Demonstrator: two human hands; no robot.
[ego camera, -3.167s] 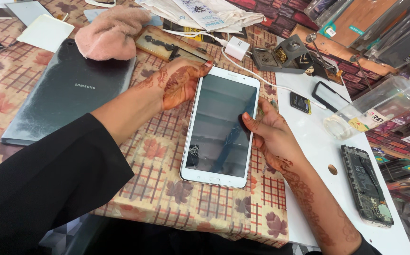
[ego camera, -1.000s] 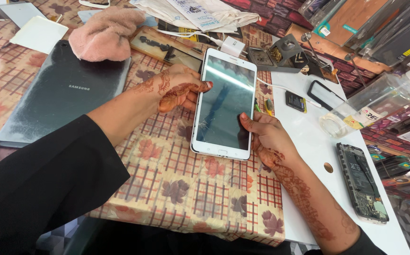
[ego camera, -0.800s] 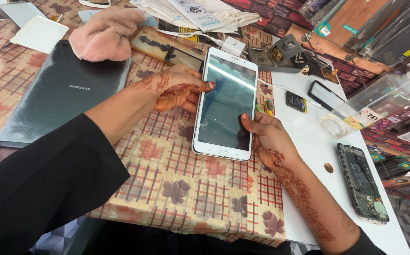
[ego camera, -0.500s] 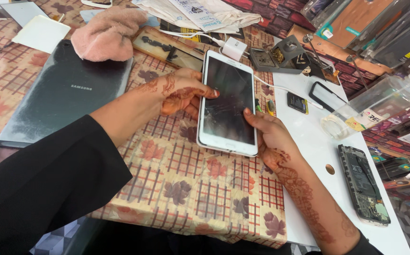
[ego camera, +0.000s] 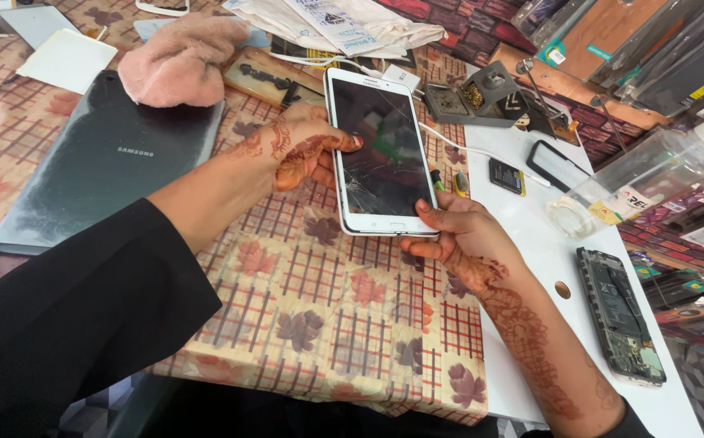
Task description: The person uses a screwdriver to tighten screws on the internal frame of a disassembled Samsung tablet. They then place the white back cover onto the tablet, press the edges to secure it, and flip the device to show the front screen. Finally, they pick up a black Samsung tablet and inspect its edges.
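On worktop [ego camera: 328, 324]: white cracked-screen tablet [ego camera: 376, 154], left hand [ego camera: 303, 150] gripping its side edge, right hand [ego camera: 461, 239] gripping its bottom corner.

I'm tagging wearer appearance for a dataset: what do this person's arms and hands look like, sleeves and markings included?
The left arm wears a loose black sleeve ending at mid forearm. The left hand and right hand carry reddish-brown henna patterns, which run on down the right forearm. No rings, watch or gloves show.

Table [ego camera: 303, 324] under checked floral cloth, white worktop [ego camera: 530, 243] at right, bright even light
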